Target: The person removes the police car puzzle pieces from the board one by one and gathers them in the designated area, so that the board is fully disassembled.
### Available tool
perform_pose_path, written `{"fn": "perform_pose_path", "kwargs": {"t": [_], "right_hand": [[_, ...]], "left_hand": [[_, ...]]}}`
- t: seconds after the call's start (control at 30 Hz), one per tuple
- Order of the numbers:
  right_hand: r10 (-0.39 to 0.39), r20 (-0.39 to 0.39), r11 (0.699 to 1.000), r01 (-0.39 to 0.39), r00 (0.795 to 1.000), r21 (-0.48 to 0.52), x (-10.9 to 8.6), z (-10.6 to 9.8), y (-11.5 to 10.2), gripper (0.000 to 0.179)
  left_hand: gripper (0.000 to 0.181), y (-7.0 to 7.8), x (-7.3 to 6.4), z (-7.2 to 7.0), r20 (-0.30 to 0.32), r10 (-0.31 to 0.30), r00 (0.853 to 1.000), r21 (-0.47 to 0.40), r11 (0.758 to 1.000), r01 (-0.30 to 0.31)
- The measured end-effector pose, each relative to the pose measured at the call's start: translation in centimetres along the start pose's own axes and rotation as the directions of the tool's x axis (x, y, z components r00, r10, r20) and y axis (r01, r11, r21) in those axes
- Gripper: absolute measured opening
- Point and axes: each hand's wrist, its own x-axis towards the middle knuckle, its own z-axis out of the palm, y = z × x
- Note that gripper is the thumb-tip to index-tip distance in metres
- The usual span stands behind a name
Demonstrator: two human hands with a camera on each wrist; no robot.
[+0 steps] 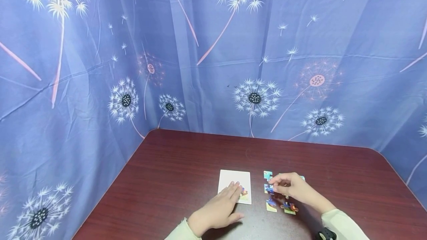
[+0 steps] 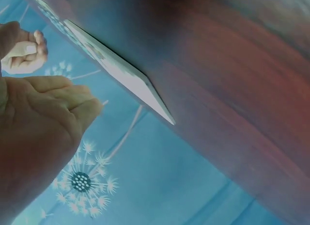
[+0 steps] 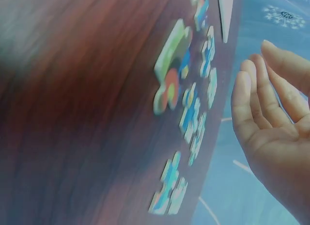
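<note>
My left hand (image 1: 218,210) reaches over a white rectangular puzzle board (image 1: 230,176), its fingers extended across the lower part. At the board's lower right corner a colourful puzzle piece (image 1: 245,195) shows beside the fingertips. My right hand (image 1: 297,190) hovers above loose jigsaw pieces, partly covering them in the head view. In the right wrist view its fingers are loosely bent, with no piece visible between them and the thumb. Nearest that camera lies a green piece with an orange wheel (image 3: 172,70). A blue-and-yellow piece (image 1: 271,205) lies in the front row.
The dark red-brown wooden table (image 1: 160,180) carries the board and the pieces to its right. Blue cloth (image 1: 207,95) with dandelion prints hangs along the table's back and left. A dark band (image 1: 327,233) circles the right wrist.
</note>
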Motion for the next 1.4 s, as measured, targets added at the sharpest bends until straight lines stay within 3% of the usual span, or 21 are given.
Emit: {"fn": "perform_pose_path", "kwargs": {"t": [0.5, 0.73, 0.97, 1.17, 1.4], "right_hand": [[-0.015, -0.025, 1.0, 0.015, 1.0, 0.01, 2.8, 3.8, -1.2, 0.03], [-0.046, -0.018, 0.997, 0.047, 0.999, 0.055, 3.8, 5.7, -1.5, 0.03], [-0.024, 0.001, 0.998, 0.024, 1.0, 0.056, 4.3, 6.7, -1.5, 0.034], [0.018, 0.007, 0.999, -0.018, 1.0, 0.037, 4.5, 7.0, -1.4, 0.037], [0.055, 0.009, 0.998, -0.055, 0.998, -0.002, 4.6, 7.2, -1.2, 0.037]], "left_hand": [[0.075, -2.4, -0.2, 0.5, -0.045, -0.109, 0.993, -0.082, 0.991, 0.105], [0.077, -3.6, -0.1, 0.3, -0.001, -0.148, 0.989, -0.082, 0.986, 0.148], [0.078, -4.7, -0.2, -0.2, 0.051, -0.182, 0.982, -0.114, 0.976, 0.187], [0.078, -5.3, 0.1, -0.2, 0.125, -0.228, 0.966, -0.138, 0.96, 0.245], [0.078, -5.7, 0.3, -0.3, 0.17, -0.268, 0.948, -0.149, 0.944, 0.293]]}}
